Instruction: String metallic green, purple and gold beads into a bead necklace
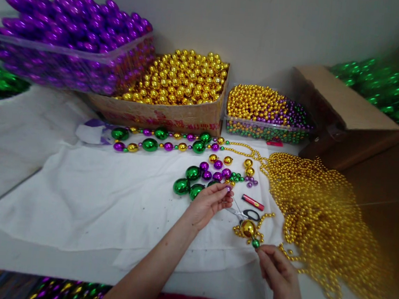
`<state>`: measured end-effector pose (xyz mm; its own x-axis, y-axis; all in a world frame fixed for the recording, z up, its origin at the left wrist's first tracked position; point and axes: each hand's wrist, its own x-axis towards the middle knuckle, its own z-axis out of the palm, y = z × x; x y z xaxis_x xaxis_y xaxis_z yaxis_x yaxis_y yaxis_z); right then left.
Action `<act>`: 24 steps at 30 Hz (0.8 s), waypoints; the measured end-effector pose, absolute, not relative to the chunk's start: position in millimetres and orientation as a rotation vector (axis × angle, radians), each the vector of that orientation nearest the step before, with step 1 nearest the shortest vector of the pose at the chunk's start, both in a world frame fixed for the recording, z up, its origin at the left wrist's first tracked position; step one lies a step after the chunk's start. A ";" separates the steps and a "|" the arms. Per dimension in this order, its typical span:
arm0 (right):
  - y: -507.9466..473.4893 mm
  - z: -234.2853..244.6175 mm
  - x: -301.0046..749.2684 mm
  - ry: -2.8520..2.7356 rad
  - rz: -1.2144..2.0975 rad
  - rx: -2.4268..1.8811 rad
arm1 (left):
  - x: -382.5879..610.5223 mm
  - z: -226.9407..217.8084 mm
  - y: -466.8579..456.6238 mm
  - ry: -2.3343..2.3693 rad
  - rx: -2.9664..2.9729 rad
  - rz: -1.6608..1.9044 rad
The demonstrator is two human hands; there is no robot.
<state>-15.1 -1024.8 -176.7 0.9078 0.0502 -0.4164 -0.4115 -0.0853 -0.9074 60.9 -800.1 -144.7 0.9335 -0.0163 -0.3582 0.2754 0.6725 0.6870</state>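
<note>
My left hand (210, 202) is pinched on a small purple bead (228, 188), just below a cluster of loose green, purple and gold beads (207, 174) on the white cloth (86, 200). My right hand (278, 270) is closed on a thin thread that carries a small green bead (255, 243) and a large gold bead (247, 228). The thread runs up towards my left hand. Small scissors (244, 214) and a red lighter (252, 202) lie between my hands. A finished string of large beads (165, 141) lies farther back.
A heap of gold bead strands (322, 216) spreads to the right. At the back stand a clear bin of purple balls (72, 40), a cardboard box of gold balls (177, 80), a tray of small mixed beads (265, 111) and a box of green balls (382, 91).
</note>
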 end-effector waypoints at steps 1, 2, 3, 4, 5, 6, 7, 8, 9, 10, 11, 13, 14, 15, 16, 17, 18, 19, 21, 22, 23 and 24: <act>-1024.9 -176.9 -15.0 0.284 0.395 -1.617 | 60.5 -144.4 -800.0 0.338 0.824 -0.168; -1024.9 -177.2 -14.9 0.281 0.393 -1.615 | 60.0 -144.3 -799.7 0.338 0.826 -0.166; -1024.8 -177.3 -14.9 0.278 0.387 -1.612 | 59.4 -144.2 -799.2 0.339 0.826 -0.163; -1024.4 -177.3 -15.0 0.273 0.384 -1.610 | 58.9 -144.4 -798.5 0.341 0.823 -0.160; -1023.8 -176.9 -15.2 0.269 0.382 -1.609 | 58.2 -144.6 -797.8 0.344 0.816 -0.160; -1022.9 -176.2 -15.5 0.267 0.383 -1.609 | 57.5 -145.0 -797.1 0.346 0.805 -0.158; -1021.8 -175.2 -15.9 0.263 0.388 -1.609 | 56.7 -145.5 -796.3 0.349 0.792 -0.158; -1020.5 -173.8 -16.4 0.258 0.393 -1.607 | 55.8 -146.0 -795.5 0.350 0.779 -0.160; -1019.1 -172.3 -17.1 0.256 0.394 -1.603 | 54.9 -146.5 -794.8 0.351 0.767 -0.162; -1017.7 -170.6 -17.8 0.258 0.392 -1.598 | 53.9 -146.9 -794.1 0.351 0.756 -0.163; -1016.5 -168.9 -18.6 0.263 0.387 -1.594 | 52.9 -147.3 -793.3 0.350 0.749 -0.163; -1014.8 -166.3 -20.0 0.271 0.376 -1.591 | 50.9 -147.6 -792.0 0.347 0.745 -0.161; -1014.6 -165.6 -20.4 0.270 0.373 -1.594 | 50.0 -147.6 -791.5 0.348 0.747 -0.157; -1014.7 -165.2 -20.6 0.264 0.373 -1.599 | 49.2 -147.4 -790.9 0.350 0.750 -0.154; -1015.3 -165.2 -20.5 0.251 0.381 -1.607 | 48.3 -147.1 -790.5 0.354 0.753 -0.153; -1016.0 -165.3 -20.2 0.237 0.394 -1.617 | 47.6 -146.7 -790.1 0.358 0.755 -0.153; -1016.8 -165.6 -19.9 0.223 0.408 -1.626 | 46.9 -146.2 -789.8 0.361 0.755 -0.154; -1017.5 -165.8 -19.6 0.210 0.427 -1.633 | 46.2 -145.8 -789.6 0.363 0.755 -0.153; -1017.7 -165.7 -19.7 0.202 0.445 -1.636 | 45.0 -144.9 -789.3 0.363 0.760 -0.148; -1017.2 -165.4 -20.1 0.211 0.438 -1.632 | 44.4 -144.5 -789.3 0.363 0.764 -0.146; -1016.2 -164.9 -20.7 0.224 0.423 -1.625 | 43.8 -144.2 -789.3 0.363 0.770 -0.143; -1015.0 -164.3 -21.5 0.236 0.410 -1.618 | 43.2 -143.8 -789.4 0.363 0.776 -0.143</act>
